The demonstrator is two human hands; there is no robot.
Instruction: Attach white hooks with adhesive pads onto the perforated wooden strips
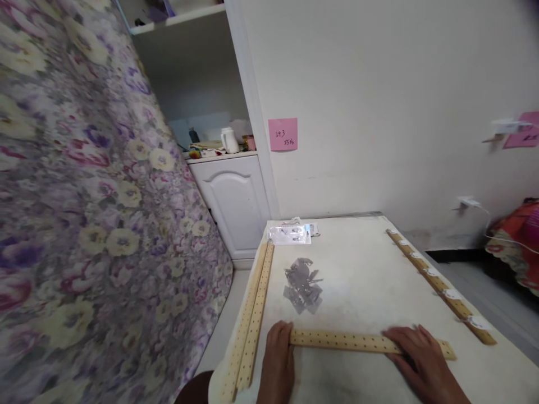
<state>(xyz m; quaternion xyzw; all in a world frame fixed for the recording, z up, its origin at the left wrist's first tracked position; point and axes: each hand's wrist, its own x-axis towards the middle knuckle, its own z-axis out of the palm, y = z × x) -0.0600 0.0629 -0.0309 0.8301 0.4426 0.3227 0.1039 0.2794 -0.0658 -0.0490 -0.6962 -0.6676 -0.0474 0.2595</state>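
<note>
A perforated wooden strip (341, 340) lies across the near part of the white table. Its left end is pinched by my left hand (278, 353), whose fingers are closed around it. My right hand (415, 350) is wrapped over the strip near its right end and hides part of it. Beyond the strip is a loose pile of grey metal pieces (302, 285), overlapping so that single shapes are hard to make out. Along the right edge of the table, another wooden strip (450, 303) carries several white hook-like pieces (450, 293).
More perforated strips (255, 325) lie side by side along the left table edge (219, 381). Clear plastic packets (290, 234) rest at the far left corner. A floral curtain (105, 224) hangs at left, and a white cabinet (236, 202) and wall stand behind.
</note>
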